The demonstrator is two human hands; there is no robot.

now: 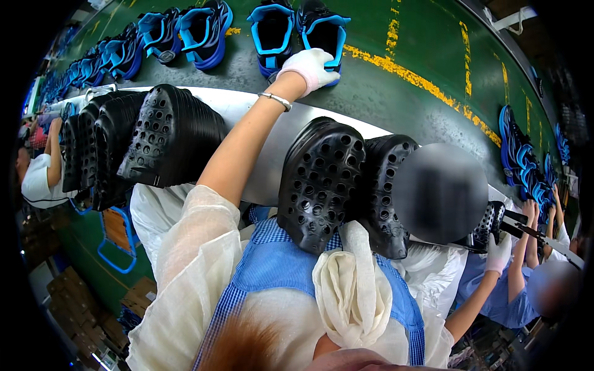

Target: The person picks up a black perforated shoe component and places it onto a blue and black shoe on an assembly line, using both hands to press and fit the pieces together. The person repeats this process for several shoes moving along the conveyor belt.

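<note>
My left hand (309,69), in a white glove, reaches across the bench and grips the heel of a black and blue sports shoe (327,37). Its matching shoe (272,34) stands just left of it, opening towards me. Off to the right, my gloved right hand (498,255) is closed round the lower end of a small black perforated plastic shoe insert (489,226); part of its fingers is hidden. Nested stacks of larger black perforated inserts (325,179) stand upright against the near bench edge, between my arms. A blurred round patch covers part of the right stack (391,185).
More insert stacks (170,136) line the bench at left. A row of black and blue shoes (201,37) runs along the green surface (396,93) with yellow lines. Other shoes (520,154) lie at right. People work at both sides. A blue-framed chair (117,238) stands at left.
</note>
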